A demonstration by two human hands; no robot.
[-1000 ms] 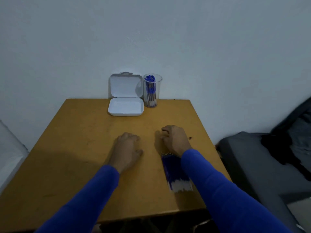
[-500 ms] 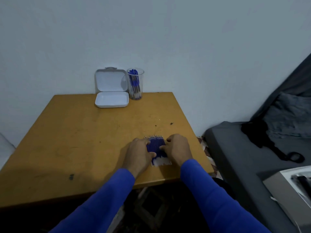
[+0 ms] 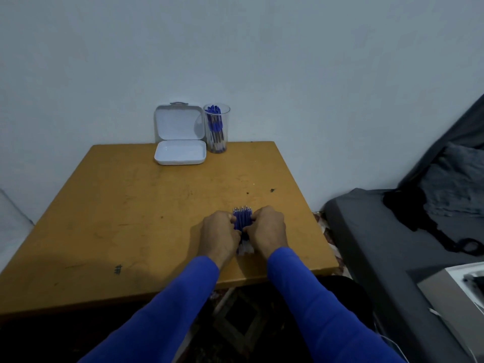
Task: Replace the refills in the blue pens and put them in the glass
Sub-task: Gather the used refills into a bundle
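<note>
Plain pale wall behind, orange-brown wooden tabletop (image 3: 131, 205) pushed against it, scuffed with a few dark marks. At the far edge by the wall, a white hinged box (image 3: 180, 142) sits open, lid upright, tray flat on the wood. Just beside it on the right stands a clear glass (image 3: 216, 128) with blue pens (image 3: 215, 124) upright inside. Near the front right part of the tabletop, a bundle of blue refills (image 3: 242, 220) lies flat, metal tips pointing toward the wall, pale ends toward the person. Left hand (image 3: 219, 235) grips the bundle from its left side, fingers curled onto it. Right hand (image 3: 267, 230) grips it from the right side, fingers curled, thumb on top near the middle. Both hands close together, nearly touching over the bundle. Blue sleeves on both arms. To the right of the table, a dark grey bed (image 3: 392, 244) with dark cloth and a black strap on it.
</note>
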